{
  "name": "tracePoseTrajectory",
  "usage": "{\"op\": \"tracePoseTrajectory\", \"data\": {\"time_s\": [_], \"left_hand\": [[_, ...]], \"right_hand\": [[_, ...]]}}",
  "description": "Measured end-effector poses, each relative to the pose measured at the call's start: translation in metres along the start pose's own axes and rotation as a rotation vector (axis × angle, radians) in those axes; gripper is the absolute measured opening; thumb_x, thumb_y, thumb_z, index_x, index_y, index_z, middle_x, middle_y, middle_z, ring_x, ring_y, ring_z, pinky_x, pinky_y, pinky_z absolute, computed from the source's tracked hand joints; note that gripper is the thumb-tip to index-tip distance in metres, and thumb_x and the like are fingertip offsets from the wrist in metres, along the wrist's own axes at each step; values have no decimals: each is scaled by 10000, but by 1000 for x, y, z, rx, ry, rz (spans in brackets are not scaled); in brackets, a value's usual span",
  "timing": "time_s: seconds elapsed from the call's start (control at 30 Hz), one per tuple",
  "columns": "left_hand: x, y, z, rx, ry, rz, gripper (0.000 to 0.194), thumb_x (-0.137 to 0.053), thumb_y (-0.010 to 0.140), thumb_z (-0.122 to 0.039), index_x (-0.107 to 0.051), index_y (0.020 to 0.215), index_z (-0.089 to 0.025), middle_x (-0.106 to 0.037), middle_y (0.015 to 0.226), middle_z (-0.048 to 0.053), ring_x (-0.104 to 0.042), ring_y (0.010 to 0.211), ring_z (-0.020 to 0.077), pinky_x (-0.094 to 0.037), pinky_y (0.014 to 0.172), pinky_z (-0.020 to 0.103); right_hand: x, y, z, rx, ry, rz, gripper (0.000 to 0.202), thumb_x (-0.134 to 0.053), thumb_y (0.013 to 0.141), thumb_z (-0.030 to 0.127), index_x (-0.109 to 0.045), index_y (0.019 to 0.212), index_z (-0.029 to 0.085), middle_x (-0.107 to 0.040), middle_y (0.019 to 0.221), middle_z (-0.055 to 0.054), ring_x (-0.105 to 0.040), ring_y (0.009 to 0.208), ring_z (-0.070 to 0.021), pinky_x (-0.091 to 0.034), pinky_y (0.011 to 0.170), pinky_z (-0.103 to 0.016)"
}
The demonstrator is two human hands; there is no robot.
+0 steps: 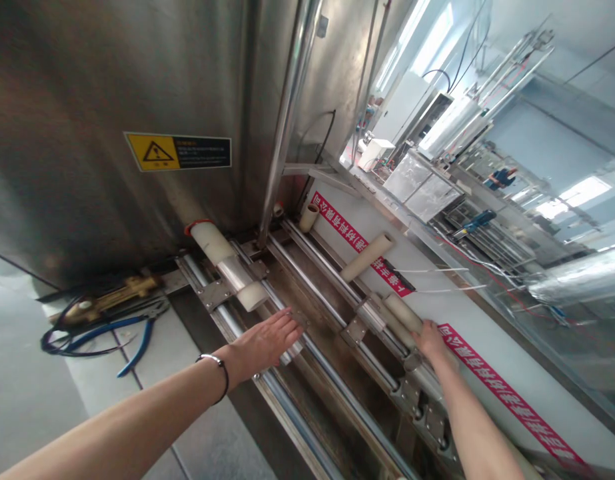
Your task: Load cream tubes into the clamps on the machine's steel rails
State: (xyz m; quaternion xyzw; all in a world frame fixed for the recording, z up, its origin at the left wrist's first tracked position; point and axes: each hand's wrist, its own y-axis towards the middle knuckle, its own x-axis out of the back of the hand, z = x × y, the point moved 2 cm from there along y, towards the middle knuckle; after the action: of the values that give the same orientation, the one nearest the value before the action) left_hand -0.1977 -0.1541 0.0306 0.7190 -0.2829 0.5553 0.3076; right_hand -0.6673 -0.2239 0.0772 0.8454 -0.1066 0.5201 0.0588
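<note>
Four cream rollers (368,257) (one held), two hands (267,340), one pliers (137,330)

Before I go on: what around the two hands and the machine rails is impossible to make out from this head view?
- Right hand fingertips: hidden behind the cream roller it grips.
- Left hand palm: faces down over the shiny steel rail, so contact is unclear.
- Yellow-and-black warning label: print too small.
- Red banner strip: cut off by the lower edge.
- Blue-handled pliers: jaws lost among cables.
</note>
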Motion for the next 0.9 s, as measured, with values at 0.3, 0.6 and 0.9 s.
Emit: {"op": "tracePoseTrajectory", "data": {"time_s": [0.3, 0.6, 0.9], "left_hand": [[2, -2, -2, -18, 52, -23, 797, -781, 615, -416, -426, 1248, -86, -543, 1181, 132, -464, 1171, 272, -214, 1138, 406], [0, -3, -3, -48, 80, -75, 793, -794, 602, -397, -439, 1228, -66, -558, 1140, 134, -491, 1122, 274, -218, 1127, 400], [-2, -4, -5, -53, 93, -108, 773, -794, 601, -400, -452, 1212, -74, -574, 1104, 124, -506, 1089, 251, -188, 1133, 402]], "right_hand": [[-9, -5, -1, 92, -144, -1, 373, -592, 828, 320, -492, 1075, 58, -581, 955, -189, -583, 900, -294, -440, 759, -356], [67, -115, -17, 243, -116, -477, 580, -454, 865, 525, -439, 1244, 86, -542, 939, -173, -510, 907, -327, -434, 785, -415], [94, -248, 122, 459, 226, -173, 530, -480, 861, 505, -434, 1261, 161, -550, 1040, -143, -531, 957, -288, -489, 789, -389]]}}
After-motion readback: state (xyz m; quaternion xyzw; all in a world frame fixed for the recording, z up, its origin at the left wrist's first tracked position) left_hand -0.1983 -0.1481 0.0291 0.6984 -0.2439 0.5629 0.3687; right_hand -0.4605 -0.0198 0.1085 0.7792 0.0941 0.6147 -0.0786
